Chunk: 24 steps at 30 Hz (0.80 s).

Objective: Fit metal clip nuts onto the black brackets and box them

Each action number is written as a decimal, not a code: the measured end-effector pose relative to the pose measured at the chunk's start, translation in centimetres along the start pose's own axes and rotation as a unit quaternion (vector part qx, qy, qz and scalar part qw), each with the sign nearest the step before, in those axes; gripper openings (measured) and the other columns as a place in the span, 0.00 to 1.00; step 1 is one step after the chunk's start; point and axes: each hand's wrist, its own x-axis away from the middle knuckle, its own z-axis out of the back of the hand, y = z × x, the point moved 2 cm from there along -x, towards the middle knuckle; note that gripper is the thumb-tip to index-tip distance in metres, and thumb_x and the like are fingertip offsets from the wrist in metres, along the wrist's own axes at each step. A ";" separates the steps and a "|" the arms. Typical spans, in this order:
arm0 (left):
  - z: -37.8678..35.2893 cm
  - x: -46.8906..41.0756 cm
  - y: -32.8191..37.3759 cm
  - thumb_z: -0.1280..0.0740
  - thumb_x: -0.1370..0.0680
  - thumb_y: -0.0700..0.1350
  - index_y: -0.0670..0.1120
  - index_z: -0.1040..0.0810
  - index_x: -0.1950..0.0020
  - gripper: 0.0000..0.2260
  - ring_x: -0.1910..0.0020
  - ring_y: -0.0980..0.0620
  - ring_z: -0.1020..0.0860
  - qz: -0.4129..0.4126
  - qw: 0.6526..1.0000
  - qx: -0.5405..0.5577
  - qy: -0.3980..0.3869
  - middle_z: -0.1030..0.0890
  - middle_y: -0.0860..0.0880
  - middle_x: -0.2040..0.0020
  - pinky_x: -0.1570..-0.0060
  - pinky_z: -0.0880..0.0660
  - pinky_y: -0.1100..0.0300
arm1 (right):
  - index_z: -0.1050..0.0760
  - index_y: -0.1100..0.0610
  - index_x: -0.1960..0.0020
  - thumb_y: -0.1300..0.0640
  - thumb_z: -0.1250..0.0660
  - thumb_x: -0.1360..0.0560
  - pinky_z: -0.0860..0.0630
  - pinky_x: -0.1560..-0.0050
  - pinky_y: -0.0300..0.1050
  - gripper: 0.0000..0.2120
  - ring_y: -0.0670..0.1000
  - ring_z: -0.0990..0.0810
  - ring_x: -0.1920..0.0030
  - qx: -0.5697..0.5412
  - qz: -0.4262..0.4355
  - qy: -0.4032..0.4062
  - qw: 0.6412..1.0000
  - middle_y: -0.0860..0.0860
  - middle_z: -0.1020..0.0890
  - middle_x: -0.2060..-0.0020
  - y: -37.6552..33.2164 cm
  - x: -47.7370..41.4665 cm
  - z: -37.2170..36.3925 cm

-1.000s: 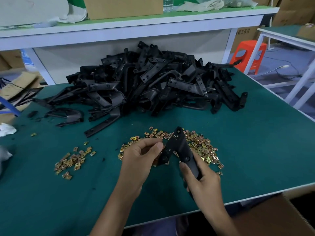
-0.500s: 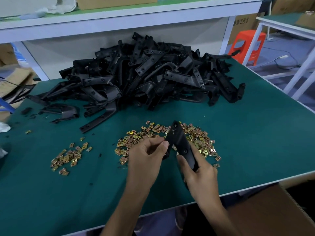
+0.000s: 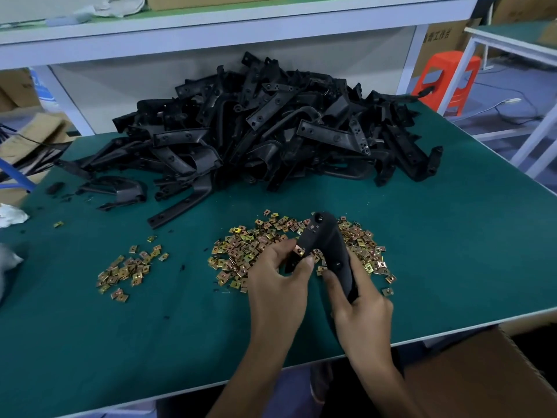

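Observation:
My right hand (image 3: 360, 306) grips the lower end of a black bracket (image 3: 327, 248), which stands tilted over the green table (image 3: 120, 342). My left hand (image 3: 278, 282) pinches a gold clip nut (image 3: 299, 251) against the bracket's left edge. Under both hands lies a large heap of gold clip nuts (image 3: 250, 251). A smaller heap of clip nuts (image 3: 129, 270) sits to the left. Behind them rises a big pile of black brackets (image 3: 265, 131).
An open cardboard box (image 3: 482, 375) stands below the table's front right edge. A white shelf (image 3: 211, 28) runs behind the pile. An orange stool (image 3: 449, 79) and another table (image 3: 512, 40) are at the right. White rags (image 3: 9, 215) lie at the left edge.
My left hand has brought a clip nut onto the bracket's left edge and now pinches it there. The right hand keeps its hold on the bracket. The camera has tilted slightly.

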 end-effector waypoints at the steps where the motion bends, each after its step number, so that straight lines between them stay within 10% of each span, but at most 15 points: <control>1: -0.2 0.0 0.0 0.25 0.26 0.44 0.55 0.18 0.44 0.12 0.48 0.68 0.20 0.003 1.000 0.008 -0.002 0.16 0.64 0.50 0.53 0.26 0.75 | 0.27 0.38 0.27 0.51 0.29 0.21 0.33 0.72 0.33 0.24 0.44 0.30 0.77 -0.001 -0.001 0.003 1.000 0.40 0.22 0.70 0.0 0.0 0.0; 10: 2.9 -3.9 0.8 0.38 0.17 0.53 0.59 0.16 0.48 0.10 0.60 0.68 0.21 -0.068 0.988 -0.129 -0.060 0.15 0.61 0.57 0.61 0.30 0.70 | 0.22 0.42 0.34 0.50 0.31 0.20 0.27 0.70 0.36 0.15 0.46 0.24 0.75 -0.127 -0.069 0.029 0.989 0.48 0.20 0.72 0.6 -0.7 0.4; 14: 2.4 -4.4 -1.2 0.33 0.19 0.52 0.54 0.17 0.41 0.09 0.48 0.56 0.24 -0.185 0.857 -0.447 -0.175 0.17 0.54 0.49 0.44 0.29 0.56 | 0.22 0.46 0.33 0.49 0.31 0.21 0.25 0.69 0.39 0.16 0.47 0.22 0.75 -0.145 -0.084 0.017 0.986 0.48 0.20 0.72 0.8 -0.7 0.5; 17: 1.5 -3.9 -2.1 0.34 0.19 0.56 0.55 0.20 0.38 0.12 0.42 0.51 0.31 -0.183 0.821 -0.503 -0.199 0.22 0.54 0.44 0.42 0.37 0.55 | 0.23 0.48 0.32 0.41 0.33 0.24 0.26 0.70 0.37 0.23 0.46 0.23 0.75 -0.145 -0.076 0.010 0.986 0.49 0.20 0.72 0.7 -0.7 0.3; 24: 2.3 -4.2 0.2 0.26 0.24 0.45 0.55 0.19 0.55 0.05 0.56 0.63 0.19 -0.031 0.975 -0.175 -0.135 0.16 0.58 0.58 0.59 0.27 0.72 | 0.25 0.35 0.31 0.47 0.30 0.21 0.27 0.71 0.34 0.19 0.44 0.22 0.74 -0.120 -0.039 -0.011 0.992 0.44 0.18 0.69 0.7 -0.4 0.4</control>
